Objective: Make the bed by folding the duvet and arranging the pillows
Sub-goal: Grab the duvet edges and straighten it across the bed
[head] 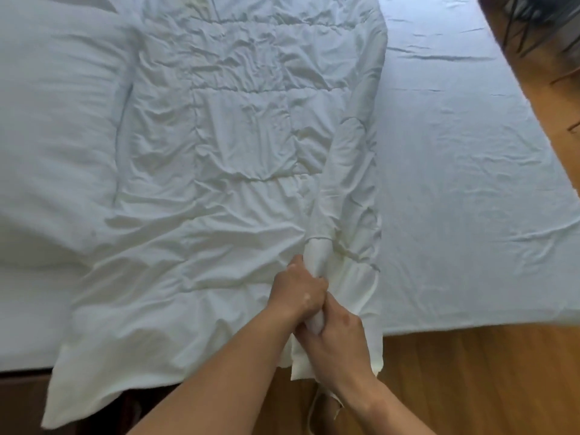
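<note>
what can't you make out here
Head view, duvet far end: cut off by the top edge.
Head view, pillow: cut off by the left edge.
Head view, fingertips of left hand and right hand: hidden in their grip on the duvet's bunched edge.
Head view, dark shape top right: blurred.

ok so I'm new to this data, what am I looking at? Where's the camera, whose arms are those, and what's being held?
There is no robot here. A person works bare-handed, and the single picture comes from a wide-angle camera worn on their head, looking down. The two forearms entering from the bottom are theirs.

A white quilted duvet lies on the bed as a long strip running away from the camera, with its near end hanging over the bed's edge. The left hand and right hand both grip a bunched ridge along the duvet's right side.

A pillow lies to the left, bare sheet to the right, and wooden floor beyond.
</note>
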Motion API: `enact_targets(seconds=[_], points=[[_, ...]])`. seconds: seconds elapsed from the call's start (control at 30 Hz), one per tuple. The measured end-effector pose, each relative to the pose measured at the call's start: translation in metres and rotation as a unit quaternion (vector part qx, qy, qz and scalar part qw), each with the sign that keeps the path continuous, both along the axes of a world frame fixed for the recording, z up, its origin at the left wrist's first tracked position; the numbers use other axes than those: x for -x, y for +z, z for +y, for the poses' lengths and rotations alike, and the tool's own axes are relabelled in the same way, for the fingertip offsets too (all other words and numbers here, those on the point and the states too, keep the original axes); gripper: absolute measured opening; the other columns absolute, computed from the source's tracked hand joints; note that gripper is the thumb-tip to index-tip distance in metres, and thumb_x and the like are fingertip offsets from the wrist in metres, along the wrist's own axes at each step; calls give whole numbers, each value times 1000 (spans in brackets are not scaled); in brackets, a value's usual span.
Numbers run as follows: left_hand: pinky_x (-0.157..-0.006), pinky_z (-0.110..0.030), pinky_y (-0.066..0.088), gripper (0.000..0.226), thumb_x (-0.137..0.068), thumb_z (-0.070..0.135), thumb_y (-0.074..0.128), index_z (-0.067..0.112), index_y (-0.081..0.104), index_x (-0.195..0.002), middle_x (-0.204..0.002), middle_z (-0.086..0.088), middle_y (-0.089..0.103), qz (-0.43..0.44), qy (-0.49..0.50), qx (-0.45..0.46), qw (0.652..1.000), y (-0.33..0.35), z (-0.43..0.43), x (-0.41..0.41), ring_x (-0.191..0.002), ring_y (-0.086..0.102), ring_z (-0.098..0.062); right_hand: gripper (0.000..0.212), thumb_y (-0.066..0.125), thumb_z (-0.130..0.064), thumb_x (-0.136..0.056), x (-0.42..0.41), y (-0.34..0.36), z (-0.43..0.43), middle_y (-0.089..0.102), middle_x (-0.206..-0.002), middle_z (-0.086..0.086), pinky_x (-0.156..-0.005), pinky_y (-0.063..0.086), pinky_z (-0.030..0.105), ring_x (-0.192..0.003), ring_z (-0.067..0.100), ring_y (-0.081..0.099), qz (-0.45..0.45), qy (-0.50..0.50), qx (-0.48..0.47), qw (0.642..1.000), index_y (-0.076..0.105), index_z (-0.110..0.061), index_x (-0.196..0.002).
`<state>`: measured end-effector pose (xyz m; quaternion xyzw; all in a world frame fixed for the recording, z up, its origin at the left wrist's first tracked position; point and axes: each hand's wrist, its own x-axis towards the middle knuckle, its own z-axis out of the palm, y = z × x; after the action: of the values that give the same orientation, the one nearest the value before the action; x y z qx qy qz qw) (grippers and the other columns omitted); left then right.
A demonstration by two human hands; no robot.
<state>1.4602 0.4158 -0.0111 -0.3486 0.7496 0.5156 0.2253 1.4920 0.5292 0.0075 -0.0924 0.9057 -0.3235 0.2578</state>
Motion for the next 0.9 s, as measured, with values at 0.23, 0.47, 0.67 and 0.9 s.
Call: enact_targets(seconds=[0.23, 0.47, 0.67, 0.9], points=[[-94, -39, 54, 43, -82, 25, 67, 27, 55, -123, -114, 4, 63, 39, 45, -46, 997, -2, -115, -77, -103, 61, -20, 60, 75, -29, -81, 54, 18, -69, 58, -132, -17, -96, 51, 26, -118, 8, 58, 152, 265, -23, 952, 55, -38, -136], [-94, -33, 50, 54, -85, 28, 63, 31, 42, -136, -126, 0, 58, 86, 65, -108, 988, -32, -122, -136, -111, 58, -24, 70, 67, -60, -83, 145, -5, -209, 20, -165, -15, -119, 5, 65, -157, 19, 1, 203, 691, -400, 567, 36, -47, -145], [-96, -36, 50, 36, -91, 25, 49, 26, 43, -127, -126, -9, 61, 83, 139, -105, 981, -48, -133, -178, -111, 59, -30, 34, 77, -57, -76, 124, -34, -272, 65, -79, -13, -82, 46, 30, -86, 11, 63, 186, 708, -352, 583, 55, -33, -86], [-94, -25, 48, 32, -93, 29, 57, 33, 51, -124, -120, 10, 62, 157, 226, -47, 960, -23, -227, -253, -109, 59, -14, 35, 83, -50, -74, 62, -5, -391, 60, -72, -16, -79, 50, 34, -81, 10, 56, 155, 721, -273, 618, 48, -47, -69]])
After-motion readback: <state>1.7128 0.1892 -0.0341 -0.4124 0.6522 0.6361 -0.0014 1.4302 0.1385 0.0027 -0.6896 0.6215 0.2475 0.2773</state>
